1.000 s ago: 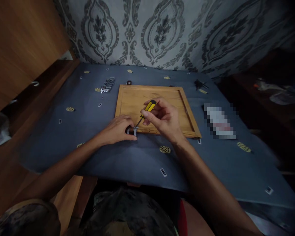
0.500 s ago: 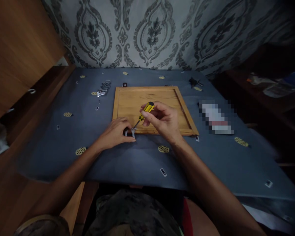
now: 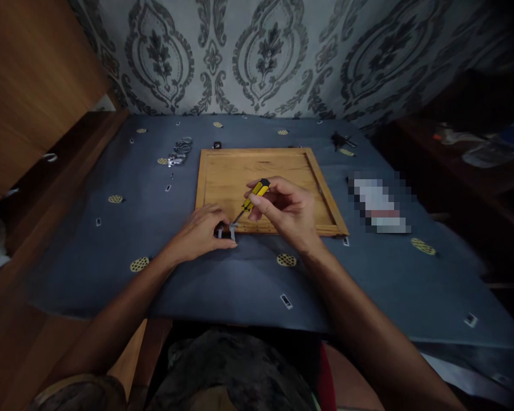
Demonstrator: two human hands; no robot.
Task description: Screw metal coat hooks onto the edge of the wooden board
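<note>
A framed wooden panel (image 3: 257, 165), like a cabinet door, lies flat on the cloth-covered table. At its near edge, left of the middle, sits a small silver metal hinge (image 3: 233, 233), partly hidden by fingers. My left hand (image 3: 201, 231) is closed on this hinge, with the thumb in front and the fingers behind, against the panel's edge. In my right hand (image 3: 289, 211) is a yellow and black screwdriver (image 3: 255, 195), pinched by its handle between thumb and fingers. Its shaft slants down to the left, and the tip meets the hinge.
More silver metal fittings (image 3: 178, 158) lie left of the panel. Behind it is a small black object (image 3: 217, 145); a dark tool (image 3: 341, 141) lies at the back right. A blurred-out packet (image 3: 379, 205) rests on the right of the blue tablecloth (image 3: 223, 291).
The view has shifted slightly. My right hand and the screwdriver handle have turned or moved a little to the right; the tip stays at the hinge. My left hand holds its place.
</note>
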